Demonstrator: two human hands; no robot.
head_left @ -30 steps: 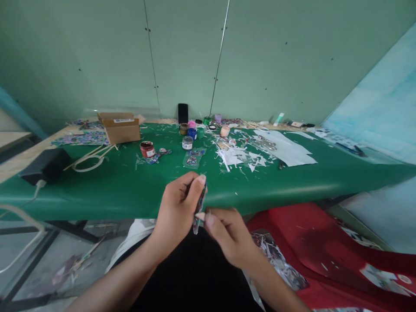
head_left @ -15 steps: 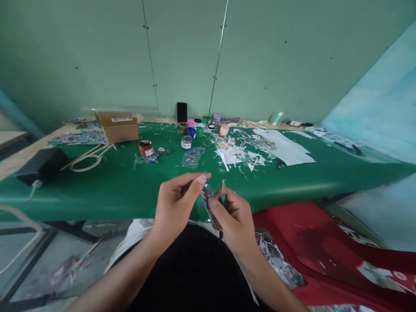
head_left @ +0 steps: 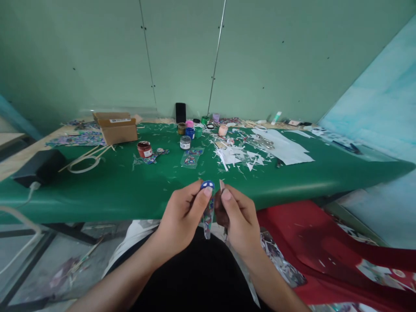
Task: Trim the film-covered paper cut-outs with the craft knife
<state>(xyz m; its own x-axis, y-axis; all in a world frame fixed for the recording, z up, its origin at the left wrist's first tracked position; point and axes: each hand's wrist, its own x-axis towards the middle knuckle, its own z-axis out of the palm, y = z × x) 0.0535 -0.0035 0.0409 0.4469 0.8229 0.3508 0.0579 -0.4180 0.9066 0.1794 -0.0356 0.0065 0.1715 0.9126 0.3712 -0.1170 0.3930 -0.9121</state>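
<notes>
At the near edge of a smooth green table cover (head_left: 113,190), the left hand (head_left: 182,212) is pinching a slender, tapering piece with a multicoloured pattern and a rounded blue top (head_left: 208,219). Its thumb is pressing on the front just below two white spots, so the broad top is sitting in the grip while the narrow end is hanging free below, pointing toward the black clothing (head_left: 195,277) on the lap. The piece is probably handling as light and fairly stiff, perhaps slippery if its sheen is coming from a clear film; the slim end is looking likelier to bend, so the blue top is offering the safer hold. Just beside it, the right hand (head_left: 241,212) is gripping a small pale pointed sliver (head_left: 221,185) upright between thumb and fingers, most of it hidden. Whether those fingers are also touching the patterned piece, I cannot tell.
</notes>
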